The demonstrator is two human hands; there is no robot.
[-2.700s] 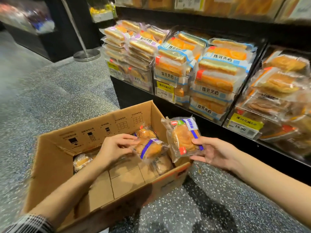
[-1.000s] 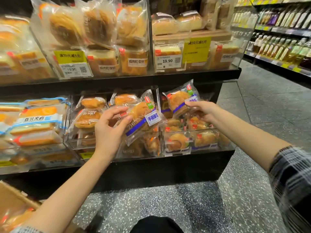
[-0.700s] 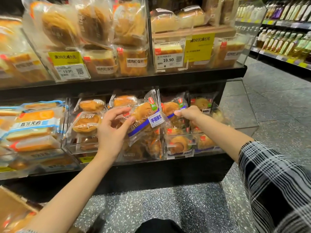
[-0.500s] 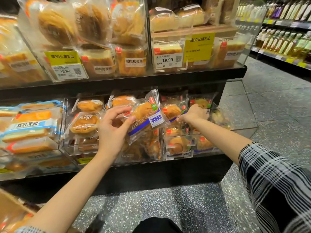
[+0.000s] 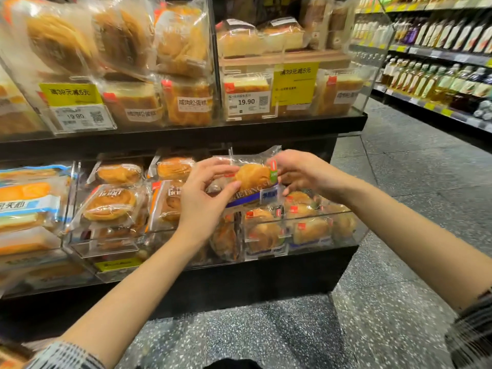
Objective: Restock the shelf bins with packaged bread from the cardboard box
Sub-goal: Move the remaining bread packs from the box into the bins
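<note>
The shelf (image 5: pixel 186 134) is the reference: two black tiers carrying clear plastic bins of wrapped bread. On the upper tier, large bagged loaves (image 5: pixel 119 43) stand behind a yellow price tag (image 5: pixel 70 94). The lower tier carries the clear bin (image 5: pixel 306 235) at its right end, filled with small wrapped buns; to the left of that bin lie flat round pastries (image 5: pixel 109 203), and further left, blue-and-white sandwich packs (image 5: pixel 26 198). To the right of the shelf, across the speckled floor (image 5: pixel 412 182), runs a rack of bottles (image 5: pixel 439 75).

I hold one bread packet (image 5: pixel 251 179) in front of the lower tier, directly above the right-end bin, not yet inside it. My left hand (image 5: pixel 205 198) pinches the packet's left side, thumb in front, fingers curled over the top edge. My right hand (image 5: pixel 300 171) grips the packet's right edge with curled fingers. Both hands are clamped on the same packet.
</note>
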